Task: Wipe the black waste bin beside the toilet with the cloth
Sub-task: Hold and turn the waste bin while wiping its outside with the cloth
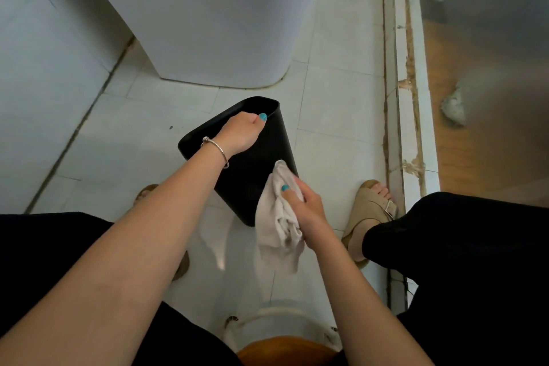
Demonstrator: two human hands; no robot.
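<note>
Wiping black waste bin (252, 163): rim being gripped by left hand (242, 134), cloth (279, 217) being clutched in right hand (309, 208); firm overlapping strokes advised.

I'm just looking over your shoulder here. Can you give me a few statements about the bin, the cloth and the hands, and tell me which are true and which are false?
1. The left hand grips the rim of the bin. True.
2. The bin stands upright on the floor. False: it is tilted, its opening turned toward the toilet.
3. The right hand holds the cloth against the bin's side. True.
4. The cloth is dark blue. False: it is white.
5. The bracelet is on the right wrist. False: it is on the left wrist.
</note>
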